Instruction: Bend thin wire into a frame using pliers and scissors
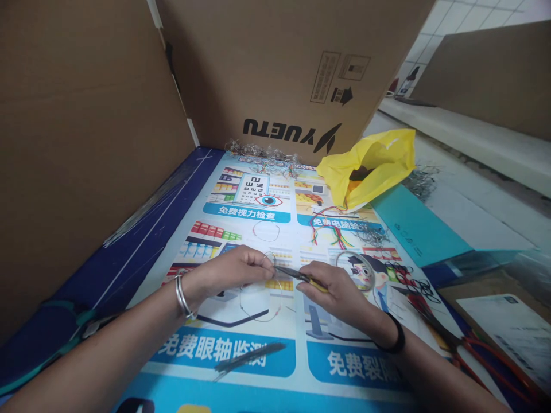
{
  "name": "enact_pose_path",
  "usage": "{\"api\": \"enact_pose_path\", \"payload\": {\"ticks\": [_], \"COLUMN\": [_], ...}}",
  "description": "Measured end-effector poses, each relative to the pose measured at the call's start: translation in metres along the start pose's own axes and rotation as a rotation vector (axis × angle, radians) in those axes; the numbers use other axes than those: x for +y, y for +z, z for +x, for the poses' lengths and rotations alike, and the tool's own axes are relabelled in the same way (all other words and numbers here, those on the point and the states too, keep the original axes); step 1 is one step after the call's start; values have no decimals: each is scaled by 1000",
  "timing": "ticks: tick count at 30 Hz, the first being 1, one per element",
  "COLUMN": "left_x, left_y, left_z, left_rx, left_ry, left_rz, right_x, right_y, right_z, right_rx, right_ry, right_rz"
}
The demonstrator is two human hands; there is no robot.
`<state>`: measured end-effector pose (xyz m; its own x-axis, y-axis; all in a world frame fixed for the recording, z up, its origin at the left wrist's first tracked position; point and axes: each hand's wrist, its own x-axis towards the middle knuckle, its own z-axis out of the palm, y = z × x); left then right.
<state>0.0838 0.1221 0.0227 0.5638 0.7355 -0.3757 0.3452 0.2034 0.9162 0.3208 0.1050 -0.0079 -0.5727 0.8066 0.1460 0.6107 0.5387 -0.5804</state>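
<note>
My left hand (232,269) pinches a thin wire loop (262,292) that hangs down over the printed poster (241,344). A silver bangle sits on that wrist. My right hand (336,287) is closed on small yellow-handled pliers (297,276), whose tips point left and meet the wire at my left fingertips. A black band circles the right wrist.
Another wire ring (266,230) and coloured wires (331,229) lie farther back. A yellow plastic bag (370,163) sits by a cardboard box (293,74). Cardboard wall (77,126) on the left. Red-handled scissors (469,347) lie right, a bundle of thin wires (249,357) near me.
</note>
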Motion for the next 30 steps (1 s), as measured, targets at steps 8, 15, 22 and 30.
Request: {"api": "enact_pose_path", "payload": {"ticks": [8, 15, 22, 30], "left_x": [-7, -5, -4, -5], "left_y": [0, -1, -4, -5], "left_z": [3, 0, -1, 0], "left_rx": [-26, -53, -125, -157], "left_ry": [-12, -11, -36, -38], "left_rz": [-64, -54, -26, -20], "right_x": [-1, 3, 8, 4], "right_y": [0, -6, -10, -9], "right_z": [0, 1, -2, -3], "right_rx": [-5, -104, -145, -132], "right_ry": [20, -44, -188, -249], "right_rz": [34, 142, 139, -99]}}
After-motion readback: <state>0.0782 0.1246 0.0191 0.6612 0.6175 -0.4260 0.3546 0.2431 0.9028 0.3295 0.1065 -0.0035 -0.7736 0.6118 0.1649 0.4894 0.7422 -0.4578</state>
